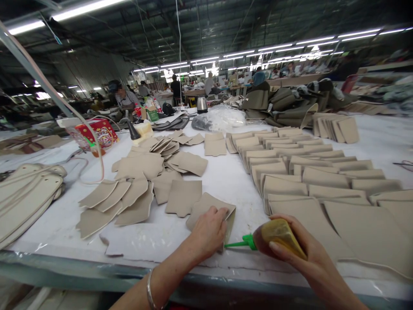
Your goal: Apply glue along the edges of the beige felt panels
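Note:
My left hand, with a silver bangle on its wrist, grips a beige leather-like piece near the front of the table. The right edge of that piece is folded over. In my right hand is a squeeze bottle of amber-brown liquid, tilted to the left. Its thin green nozzle meets or nearly meets the lower edge of the folded piece. A flat beige piece lies just beyond my left hand. To the right, overlapping rows of beige pieces spread over the table.
Loose beige pieces are heaped on the left. Cream panels are stacked at the far left, near a hanging hose. Clear plastic and dark folded pieces are at the back. The table's front edge runs below my forearms.

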{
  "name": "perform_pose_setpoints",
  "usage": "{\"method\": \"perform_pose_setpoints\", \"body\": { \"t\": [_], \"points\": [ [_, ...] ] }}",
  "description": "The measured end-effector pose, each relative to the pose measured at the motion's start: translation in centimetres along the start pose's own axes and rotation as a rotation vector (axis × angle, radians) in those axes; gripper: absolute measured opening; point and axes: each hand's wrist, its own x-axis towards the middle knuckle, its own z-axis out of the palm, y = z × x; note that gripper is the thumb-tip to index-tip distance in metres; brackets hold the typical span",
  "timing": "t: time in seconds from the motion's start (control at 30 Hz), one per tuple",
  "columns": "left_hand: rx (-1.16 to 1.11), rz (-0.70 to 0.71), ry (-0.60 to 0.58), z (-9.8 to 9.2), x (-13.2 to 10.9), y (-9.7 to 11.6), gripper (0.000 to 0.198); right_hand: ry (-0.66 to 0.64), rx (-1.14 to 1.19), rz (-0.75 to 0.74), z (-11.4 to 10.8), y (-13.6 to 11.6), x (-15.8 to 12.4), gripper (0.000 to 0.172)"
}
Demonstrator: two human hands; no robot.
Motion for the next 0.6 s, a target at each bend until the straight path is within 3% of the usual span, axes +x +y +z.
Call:
{"method": "perform_pose_setpoints", "body": {
  "t": [0.4, 0.6],
  "points": [
    [-0.016, 0.008, -0.005, -0.05, -0.01, -0.09, 0.040, 0.034, -0.057, -0.115, -0.35, 0.09, 0.26, 0.047],
    [0.002, 0.013, -0.019, -0.08, 0.04, 0.01, 0.040, -0.010, -0.006, -0.057, 0.34, 0.04, -0.06, 0.047]
  ]
}}
